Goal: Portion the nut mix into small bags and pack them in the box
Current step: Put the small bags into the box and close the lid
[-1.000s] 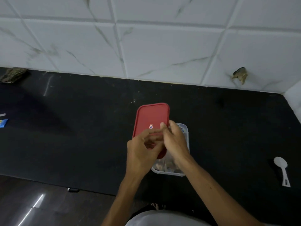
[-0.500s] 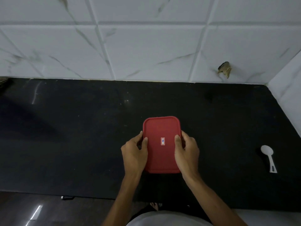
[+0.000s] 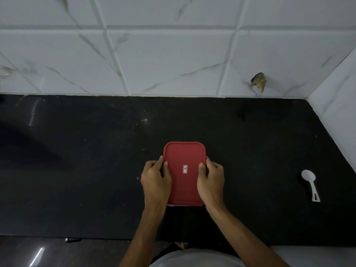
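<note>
I see the box with its red lid (image 3: 184, 160) sitting flat on the black bench (image 3: 86, 170), about mid-bench and toward the near edge. The left hand (image 3: 156, 180) clamps its left side, thumb over the lid's rim; the right hand (image 3: 211, 180) grips the right side likewise (a small sticker (image 3: 185, 169) shows between the thumbs). Well apart to the right lies a white plastic spoon (image 3: 310, 185). White marbled tiles (image 3: 173, 60) back the bench.

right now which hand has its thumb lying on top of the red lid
Both do. The left hand and the right hand each grip a long side of the red rectangular plastic lid, thumbs on top.
</note>
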Demonstrator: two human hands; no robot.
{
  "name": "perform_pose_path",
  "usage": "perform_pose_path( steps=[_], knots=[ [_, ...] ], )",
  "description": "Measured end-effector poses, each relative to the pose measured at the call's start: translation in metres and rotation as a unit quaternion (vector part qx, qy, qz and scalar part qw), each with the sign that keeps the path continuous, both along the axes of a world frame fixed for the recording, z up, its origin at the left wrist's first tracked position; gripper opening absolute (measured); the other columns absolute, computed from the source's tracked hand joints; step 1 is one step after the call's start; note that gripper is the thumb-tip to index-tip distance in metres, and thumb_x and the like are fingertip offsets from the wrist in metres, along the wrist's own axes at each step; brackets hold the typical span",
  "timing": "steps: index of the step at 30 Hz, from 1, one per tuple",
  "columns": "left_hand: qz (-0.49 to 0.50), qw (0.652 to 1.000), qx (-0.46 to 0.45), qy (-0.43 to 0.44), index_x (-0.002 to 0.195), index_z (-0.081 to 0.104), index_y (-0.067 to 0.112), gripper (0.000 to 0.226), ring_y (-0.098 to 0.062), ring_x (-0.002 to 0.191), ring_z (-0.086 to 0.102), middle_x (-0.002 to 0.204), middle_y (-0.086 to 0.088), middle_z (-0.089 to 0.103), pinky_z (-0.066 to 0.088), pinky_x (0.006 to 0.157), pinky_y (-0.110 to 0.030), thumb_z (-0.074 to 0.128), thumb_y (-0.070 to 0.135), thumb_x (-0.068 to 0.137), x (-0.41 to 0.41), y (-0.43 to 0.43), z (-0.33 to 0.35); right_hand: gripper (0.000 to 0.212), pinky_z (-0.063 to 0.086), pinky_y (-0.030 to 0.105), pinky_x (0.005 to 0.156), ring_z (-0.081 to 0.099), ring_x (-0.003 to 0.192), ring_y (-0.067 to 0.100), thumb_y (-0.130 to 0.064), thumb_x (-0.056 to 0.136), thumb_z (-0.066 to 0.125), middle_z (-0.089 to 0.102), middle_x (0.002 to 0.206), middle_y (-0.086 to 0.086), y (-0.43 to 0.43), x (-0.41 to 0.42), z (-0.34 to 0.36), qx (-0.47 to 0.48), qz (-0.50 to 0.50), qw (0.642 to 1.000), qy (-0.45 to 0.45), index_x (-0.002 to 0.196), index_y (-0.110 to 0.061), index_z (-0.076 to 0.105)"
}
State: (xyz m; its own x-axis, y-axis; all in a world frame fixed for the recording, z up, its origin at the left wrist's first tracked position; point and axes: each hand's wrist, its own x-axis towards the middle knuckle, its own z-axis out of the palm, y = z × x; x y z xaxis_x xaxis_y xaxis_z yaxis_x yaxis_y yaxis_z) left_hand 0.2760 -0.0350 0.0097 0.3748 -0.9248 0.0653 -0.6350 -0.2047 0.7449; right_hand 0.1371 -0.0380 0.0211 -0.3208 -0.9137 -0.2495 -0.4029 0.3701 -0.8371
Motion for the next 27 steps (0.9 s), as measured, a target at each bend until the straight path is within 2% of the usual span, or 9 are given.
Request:
perform_pose_path(
  steps=[2,4,9,12,15,18,19,22,27],
  knots=[
    [-0.007,1.0,0.004,-0.003,0.129,0.066,0.007,0.03,-0.004,0.074,0.053,0.103,0.002,0.054,0.038,0.068,-0.008,0.057,0.017,0.103,-0.001,-0.002,0.002,0.047,0.043,0.023,0.095,0.046,0.11,0.004,-0.031,0.105,0.039,0.037,0.13,-0.006,-0.003,-0.002,0.0,0.007,0.016,1.0,0.012,0.151,-0.019,0.036],
    [-0.014,1.0,0.013,0.0,0.132,0.063,0.007,0.031,-0.007,0.084,0.054,0.11,0.002,0.052,0.038,0.072,-0.012,0.054,0.015,0.103,-0.001,-0.006,0.003,0.049,0.039,0.02,0.094,0.044,0.113,0.004,-0.029,0.106,0.037,0.038,0.135,-0.004,-0.006,-0.004,0.002,0.008,0.039,0.999,0.032,0.153,-0.019,0.029],
    [-0.077,0.996,0.038,0.029,0.154,0.039,0.009,0.058,-0.017,0.117,0.055,0.145,-0.007,0.047,0.043,0.095,-0.026,0.048,0.001,0.097,-0.001,-0.027,0.003,0.052,0.034,0.018,0.096,0.04,0.127,0.009,-0.018,0.105,0.038,0.037,0.141,-0.004,-0.015,-0.006,0.004,-0.013,0.084,0.993,0.082,0.154,-0.017,0.023],
    [-0.092,0.994,0.048,0.03,0.152,0.04,0.008,0.055,-0.02,0.128,0.052,0.147,-0.009,0.048,0.038,0.101,-0.024,0.046,0.0,0.098,-0.003,-0.043,0.005,0.054,0.033,0.017,0.093,0.039,0.127,0.009,-0.013,0.103,0.04,0.035,0.144,-0.002,-0.016,-0.007,0.004,-0.006,0.096,0.991,0.092,0.155,-0.016,0.023],
    [-0.085,0.996,0.029,0.009,0.14,0.051,0.007,0.035,-0.013,0.11,0.054,0.133,-0.011,0.057,0.041,0.095,-0.024,0.041,0.009,0.107,-0.004,-0.049,0.001,0.06,0.036,0.02,0.098,0.038,0.128,0.011,-0.01,0.1,0.043,0.031,0.146,0.0,-0.016,-0.006,0.004,0.001,0.106,0.989,0.099,0.155,-0.014,0.021],
    [-0.064,0.998,0.013,0.02,0.121,0.062,0.006,0.028,-0.011,0.093,0.057,0.106,-0.003,0.062,0.054,0.09,-0.038,0.037,0.012,0.109,-0.001,-0.056,-0.002,0.064,0.037,0.023,0.096,0.036,0.13,0.013,-0.012,0.097,0.044,0.029,0.146,0.001,-0.025,-0.005,0.005,0.013,0.115,0.987,0.107,0.156,-0.015,0.019],
    [-0.057,0.998,0.015,0.03,0.117,0.063,0.005,0.028,-0.011,0.087,0.059,0.098,0.001,0.062,0.055,0.086,-0.035,0.037,0.011,0.108,0.0,-0.058,-0.002,0.065,0.036,0.022,0.094,0.035,0.13,0.012,-0.012,0.097,0.044,0.029,0.146,0.001,-0.029,-0.005,0.005,0.014,0.119,0.987,0.107,0.156,-0.016,0.017],
    [-0.05,0.997,0.036,0.051,0.119,0.064,0.004,0.028,-0.004,0.072,0.06,0.083,0.008,0.06,0.049,0.066,-0.01,0.039,0.008,0.107,0.001,-0.06,0.002,0.072,0.033,0.022,0.093,0.031,0.131,0.013,-0.011,0.095,0.045,0.024,0.147,-0.001,-0.034,-0.004,0.005,-0.006,0.134,0.986,0.099,0.157,-0.021,0.011],
    [-0.053,0.996,0.03,0.071,0.122,0.063,0.004,0.03,-0.004,0.069,0.06,0.081,0.007,0.061,0.046,0.063,-0.006,0.037,0.006,0.107,0.001,-0.055,0.003,0.065,0.031,0.021,0.095,0.031,0.136,0.013,-0.011,0.096,0.044,0.022,0.156,-0.005,-0.037,-0.002,0.005,-0.019,0.147,0.986,0.075,0.155,-0.024,0.019]
  ],
)
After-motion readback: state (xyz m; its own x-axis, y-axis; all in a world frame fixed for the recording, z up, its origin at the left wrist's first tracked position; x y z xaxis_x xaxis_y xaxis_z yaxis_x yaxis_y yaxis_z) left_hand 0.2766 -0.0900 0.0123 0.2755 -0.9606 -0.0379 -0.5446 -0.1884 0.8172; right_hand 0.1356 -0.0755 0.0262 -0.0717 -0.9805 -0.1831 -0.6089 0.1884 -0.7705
